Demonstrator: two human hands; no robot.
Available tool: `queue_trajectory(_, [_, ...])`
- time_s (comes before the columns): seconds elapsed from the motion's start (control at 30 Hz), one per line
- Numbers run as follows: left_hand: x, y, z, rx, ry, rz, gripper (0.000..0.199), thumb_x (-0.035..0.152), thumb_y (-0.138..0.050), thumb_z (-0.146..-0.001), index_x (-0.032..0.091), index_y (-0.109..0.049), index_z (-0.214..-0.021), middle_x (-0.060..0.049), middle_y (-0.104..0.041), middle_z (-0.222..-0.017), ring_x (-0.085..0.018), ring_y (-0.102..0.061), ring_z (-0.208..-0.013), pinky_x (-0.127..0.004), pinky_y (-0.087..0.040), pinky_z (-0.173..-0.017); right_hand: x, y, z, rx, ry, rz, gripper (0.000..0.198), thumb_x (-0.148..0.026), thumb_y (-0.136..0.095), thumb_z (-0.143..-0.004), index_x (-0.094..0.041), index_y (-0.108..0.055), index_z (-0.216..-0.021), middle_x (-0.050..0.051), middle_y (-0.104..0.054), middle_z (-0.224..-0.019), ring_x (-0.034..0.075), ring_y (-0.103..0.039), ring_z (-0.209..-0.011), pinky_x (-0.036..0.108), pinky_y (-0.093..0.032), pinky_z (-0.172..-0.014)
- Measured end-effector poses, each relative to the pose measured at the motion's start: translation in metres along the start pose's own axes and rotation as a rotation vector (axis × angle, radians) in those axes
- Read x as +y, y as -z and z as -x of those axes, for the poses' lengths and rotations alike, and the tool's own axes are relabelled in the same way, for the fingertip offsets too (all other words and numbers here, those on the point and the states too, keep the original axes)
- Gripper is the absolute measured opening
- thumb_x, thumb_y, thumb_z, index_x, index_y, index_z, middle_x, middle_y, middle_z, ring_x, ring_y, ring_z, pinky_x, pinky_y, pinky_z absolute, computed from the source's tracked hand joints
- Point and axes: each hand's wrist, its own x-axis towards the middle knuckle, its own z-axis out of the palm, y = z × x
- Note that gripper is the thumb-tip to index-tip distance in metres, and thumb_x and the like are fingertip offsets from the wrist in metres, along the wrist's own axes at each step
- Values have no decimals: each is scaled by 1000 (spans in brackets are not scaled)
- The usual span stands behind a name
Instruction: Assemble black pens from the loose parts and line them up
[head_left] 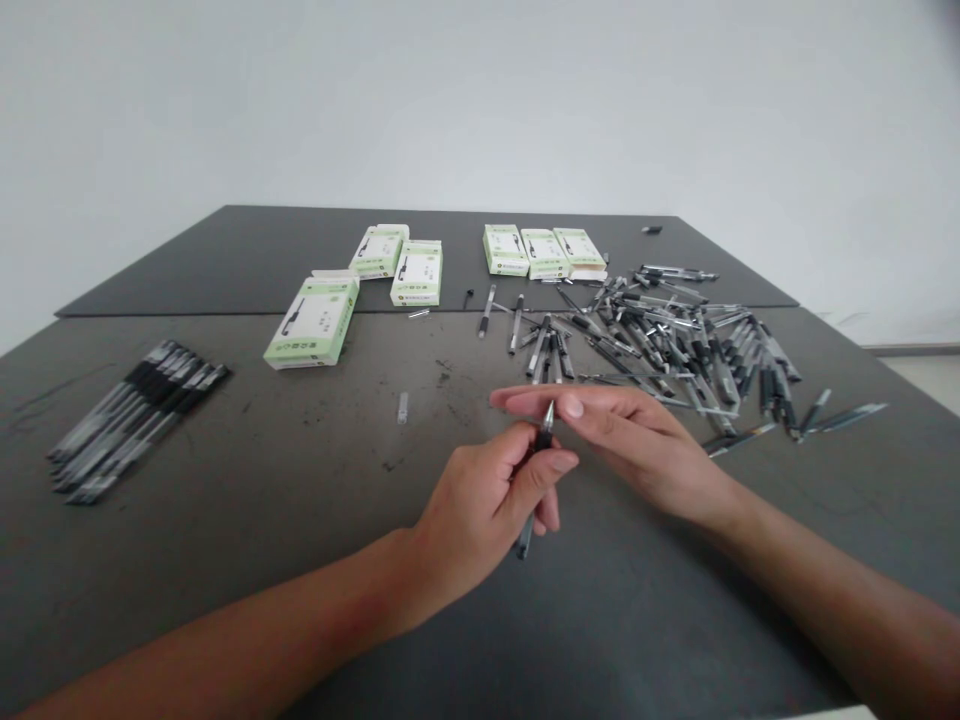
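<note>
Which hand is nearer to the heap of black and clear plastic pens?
Right. The right hand is in front of the heap; the left hand is farther away, leftward.

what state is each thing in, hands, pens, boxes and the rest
held pen: tip uncovered
left hand: closed around the pen
right hand: fingers extended beside the pen's tip
pens at left: lying side by side
pile at right: jumbled
nearest box: lying flat, far flap open
rightmost box: near flap open
clear plastic piece: lying loose
</note>
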Motion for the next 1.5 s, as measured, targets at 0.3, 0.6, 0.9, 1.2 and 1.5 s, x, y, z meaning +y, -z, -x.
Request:
queue_trajectory(0.3, [-1, -1, 1, -36, 24, 85, 31, 43, -53, -112, 20, -59, -92, 3, -73, -65, -9, -67, -49, -17, -48, -48, 13, -7, -4, 123, 0, -133, 40, -60, -87, -84, -27, -83, -106, 5, -81, -96, 23, -78, -87, 35, -61, -78])
queue_trajectory(0.6, [-5, -3, 1, 7, 33, 127, 38, 53, -52, -112, 20, -58, -95, 1, -74, -67, -12, -69, -49, -18, -51, -45, 14, -6, -4, 53, -58, -130, 34, -56, -83, -90, -29, -85, -109, 4, -81, -84, 25, -78, -79, 39, -62, -74])
queue_trajectory(0.9, [-5, -5, 2, 26, 32, 161, 40, 54, -48, -113, 20, -56, -94, 1, -74, -68, -11, -69, -50, -17, -49, -43, 10, -10, -3, -178, -137, -282, 57, -64, -52, -107, -27, -73, -145, 4, -79, -79, 23, -75, -65, 38, -61, -64])
queue_trajectory(1.2, [-6, -3, 2, -39, -4, 134, 42, 50, -43, -115, 19, -59, -92, -3, -76, -72, -12, -71, -56, -19, -55, -50, 11, -4, -5, 103, 14, -12, 17, -47, -83, -94, -33, -90, -101, 4, -85, -118, 27, -73, -127, 45, -56, -110])
queue_trajectory(1.5, [-4, -4, 1, -18, 20, 137, 45, 54, -41, -115, 19, -59, -92, -2, -74, -68, -11, -68, -51, -18, -53, -47, 11, -7, -3, -40, -75, -124, 45, -63, -72, -97, -30, -86, -122, 7, -85, -95, 25, -80, -79, 41, -66, -72])
